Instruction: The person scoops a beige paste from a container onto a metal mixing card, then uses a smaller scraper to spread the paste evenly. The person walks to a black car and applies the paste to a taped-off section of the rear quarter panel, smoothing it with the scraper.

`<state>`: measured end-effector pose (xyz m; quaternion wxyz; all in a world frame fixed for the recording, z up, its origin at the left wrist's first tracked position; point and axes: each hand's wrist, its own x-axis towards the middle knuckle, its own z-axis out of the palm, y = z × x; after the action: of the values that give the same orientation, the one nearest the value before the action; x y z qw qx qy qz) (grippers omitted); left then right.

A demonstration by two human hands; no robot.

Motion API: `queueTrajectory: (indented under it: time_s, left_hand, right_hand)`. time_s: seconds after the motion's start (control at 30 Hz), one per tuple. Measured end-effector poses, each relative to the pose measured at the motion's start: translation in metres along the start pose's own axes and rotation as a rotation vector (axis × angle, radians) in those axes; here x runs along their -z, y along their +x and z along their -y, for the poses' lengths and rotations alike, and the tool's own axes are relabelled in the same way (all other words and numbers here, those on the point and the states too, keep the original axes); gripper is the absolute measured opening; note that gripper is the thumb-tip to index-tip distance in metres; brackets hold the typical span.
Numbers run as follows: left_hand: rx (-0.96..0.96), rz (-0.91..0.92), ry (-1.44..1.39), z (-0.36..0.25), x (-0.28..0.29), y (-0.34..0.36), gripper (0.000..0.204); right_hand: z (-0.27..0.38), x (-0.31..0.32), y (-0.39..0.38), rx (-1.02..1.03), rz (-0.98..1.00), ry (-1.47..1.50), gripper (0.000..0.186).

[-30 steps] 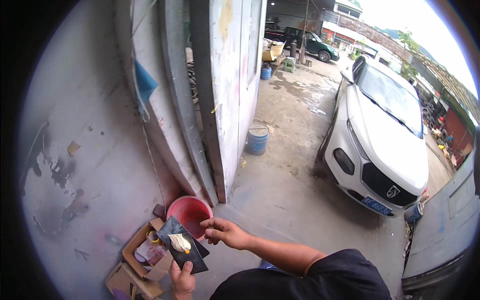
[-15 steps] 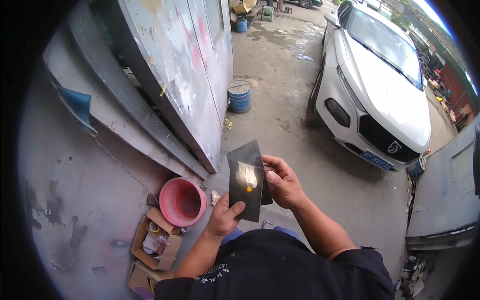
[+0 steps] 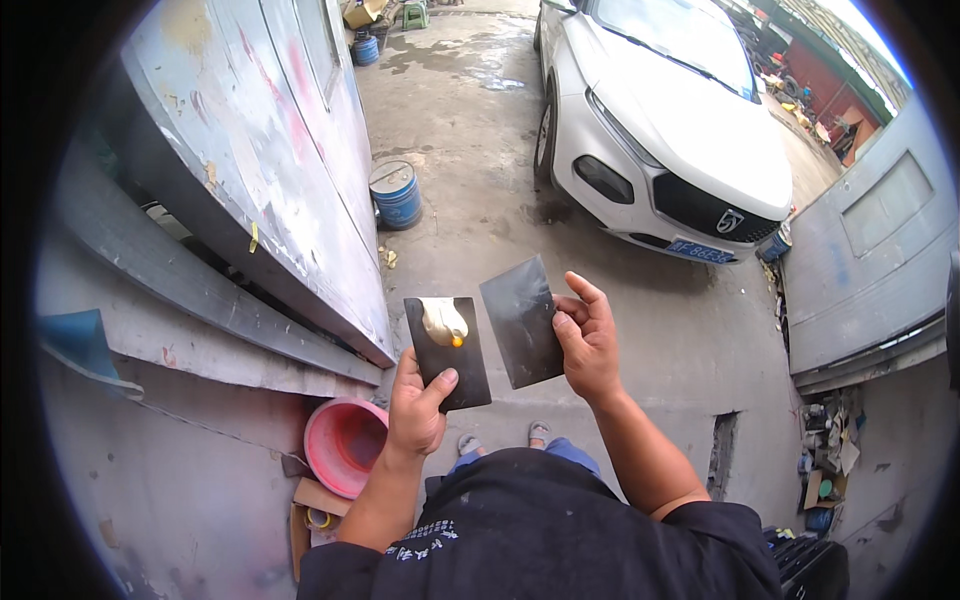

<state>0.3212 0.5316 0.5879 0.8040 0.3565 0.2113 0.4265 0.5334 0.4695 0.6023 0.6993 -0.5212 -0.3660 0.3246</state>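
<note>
Coated plate (image 3: 462, 383): dark, flat and rectangular, held up in front of the body on the left, slightly tilted, well above the floor (image 3: 680, 330).
Cream paste (image 3: 436, 318): a thick lump on the upper part of the coated plate.
Orange dab (image 3: 457, 341): small and bright, at the lower edge of the cream paste.
Left grip (image 3: 415, 408): closed on the lower left of the coated plate; the thumb lies flat on the face, apart from the paste, and the fingers are mostly hidden behind.
Smudged plate (image 3: 520, 325): a second dark rectangle with pale smears, just right of the first, leaning the other way; a narrow gap parts the two.
Right grip (image 3: 592, 350): pinching the right edge of the smudged plate between thumb and fingers; the topmost finger points upward, free of the plate.
Dark shirt (image 3: 560, 520): fills the lower middle, with sandals (image 3: 539, 434) showing beyond it.
Pink tub (image 3: 322, 465): on the floor near the left forearm.
Cardboard box (image 3: 300, 535): just below the tub, a yellow roll (image 3: 318, 518) inside.
Blue drum (image 3: 398, 205): beside the paint-stained door (image 3: 240, 140).
White car (image 3: 680, 130): parked farther out, front toward the person.
</note>
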Motion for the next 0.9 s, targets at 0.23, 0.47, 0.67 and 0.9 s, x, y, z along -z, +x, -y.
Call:
queueTrajectory:
  time_s: [0.23,0.47,0.67,0.9]
  left_hand:
    - [-0.05,-0.068,0.049,0.017,-0.015,0.01,0.039]
    - [-0.033,-0.033,0.044,0.033,-0.036,0.005,0.034]
    - [-0.054,-0.025,0.064,0.045,-0.052,0.004,0.031]
    - [-0.13,-0.052,0.063,0.05,-0.068,0.013,0.032]
  right_hand:
    - [-0.008,-0.019,-0.029,0.195,-0.077,-0.302,0.049]
    - [0.0,-0.003,-0.039,-0.023,0.134,0.239,0.065]
    - [0.005,0.017,-0.044,-0.153,0.235,0.359,0.072]
    - [-0.01,0.046,-0.059,-0.268,0.247,-0.008,0.076]
